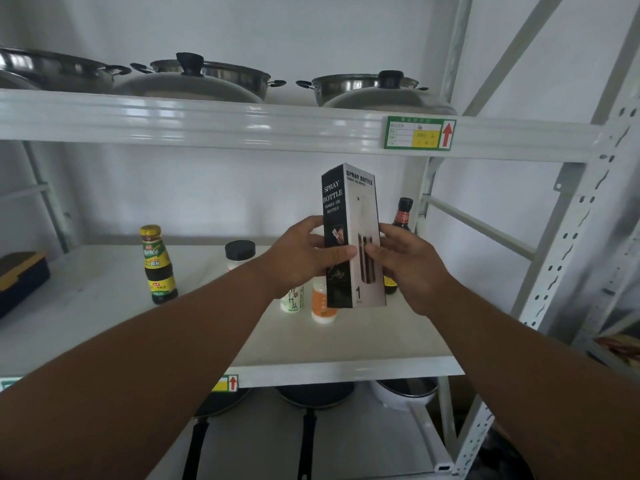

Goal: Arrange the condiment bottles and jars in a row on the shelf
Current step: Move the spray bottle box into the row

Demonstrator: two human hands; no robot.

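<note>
A tall black and white spray bottle box is held upright above the white middle shelf, gripped by my left hand on its left side and my right hand on its right. A dark sauce bottle with a yellow cap stands at the shelf's left. A jar with a black lid stands behind my left wrist. A small green-labelled bottle and an orange-labelled bottle stand below the box, partly hidden. A dark bottle with a black cap stands behind my right hand.
Steel pots with lids fill the upper shelf. A dark box with a yellow clasp lies at the middle shelf's far left. Frying pans and a white pot sit on the lower shelf. The white perforated upright stands to the right.
</note>
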